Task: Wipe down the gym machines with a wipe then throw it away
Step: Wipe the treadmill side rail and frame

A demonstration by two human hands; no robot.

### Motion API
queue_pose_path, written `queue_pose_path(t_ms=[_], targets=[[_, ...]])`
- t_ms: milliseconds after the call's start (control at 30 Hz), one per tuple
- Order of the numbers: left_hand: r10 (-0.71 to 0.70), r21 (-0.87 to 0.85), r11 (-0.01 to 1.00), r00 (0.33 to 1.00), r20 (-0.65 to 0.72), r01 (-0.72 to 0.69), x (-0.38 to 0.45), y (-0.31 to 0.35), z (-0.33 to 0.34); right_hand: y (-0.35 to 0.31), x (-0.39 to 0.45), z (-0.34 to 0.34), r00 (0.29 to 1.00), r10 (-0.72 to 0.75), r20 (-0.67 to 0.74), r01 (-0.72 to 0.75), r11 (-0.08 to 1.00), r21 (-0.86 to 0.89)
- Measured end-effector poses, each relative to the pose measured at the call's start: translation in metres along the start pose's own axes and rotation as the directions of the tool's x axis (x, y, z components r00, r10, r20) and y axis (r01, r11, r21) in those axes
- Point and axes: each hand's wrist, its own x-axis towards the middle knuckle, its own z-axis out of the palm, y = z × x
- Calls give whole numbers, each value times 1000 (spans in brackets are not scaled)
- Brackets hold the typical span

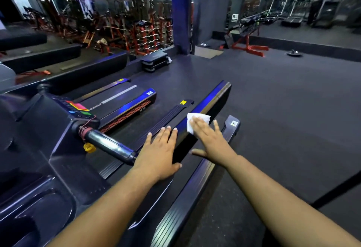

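A black treadmill handrail (211, 98) with a glossy blue sheen runs from the lower middle toward the upper right. On it lies a white wipe (190, 123), pressed down under the flat fingers of my right hand (210, 139). My left hand (159, 154) rests flat on the same rail a little nearer to me, fingers straight, holding nothing. The treadmill console (78, 109) with coloured buttons sits at the left, and a chrome grip bar (111, 146) sticks out from it toward my left hand.
A second treadmill deck (125, 100) lies beyond the console. The side footrail (197, 186) runs below my right hand. Dark rubber floor (283, 119) spreads to the right. A step platform (155, 62), red weight racks (148, 35) and a blue pillar (180, 12) stand further back.
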Motion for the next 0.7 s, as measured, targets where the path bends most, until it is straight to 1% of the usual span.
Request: queue_pose_path(t_ms=[67,100,133,167,200,233,300,333,367,400,433,500,533,567,600,633,700], targets=[[-4,4,1000,1000,8,4,8,2,-1,16,21,-1,987,153,50,-158,981,115],[-10,4,1000,1000,9,10,13,4,-1,22,29,1,984,167,63,-175,973,150],[-15,4,1000,1000,8,15,17,5,-1,24,32,1,988,135,70,-146,974,173],[-20,2,1000,1000,10,20,21,6,-1,23,32,0,996,63,70,-76,979,191],[-31,2,1000,999,12,31,29,8,0,26,32,-1,997,-41,63,27,978,207],[-39,3,999,999,14,39,33,9,1,28,29,-3,988,-147,52,133,968,215],[-64,4,998,998,12,64,50,14,2,48,36,-7,944,-328,35,315,928,200],[-71,-1,997,997,12,71,56,16,1,63,45,-8,925,-379,33,368,914,169],[-77,-3,997,997,17,77,67,21,0,84,57,-7,921,-387,29,380,914,141],[-79,-3,997,997,16,79,75,24,0,107,68,-5,935,-353,19,348,930,119],[-83,-4,997,996,16,83,86,28,0,132,79,-4,959,-284,8,282,954,101],[-89,-9,996,996,14,90,100,34,-1,175,95,-3,996,-84,0,84,993,87],[-96,-6,995,995,15,96,109,38,-1,190,99,-3,1000,15,6,-16,995,101],[-101,-4,995,995,21,101,115,41,-1,195,100,-2,997,75,18,-76,990,119],[-108,-3,994,994,27,109,122,44,-1,194,100,0,996,82,16,-84,986,146],[-113,1,994,993,30,113,127,45,-1,184,95,3,999,40,-4,-39,983,178],[-119,5,993,992,29,119,137,47,-1,162,80,11,986,-156,-53,164,960,226]])
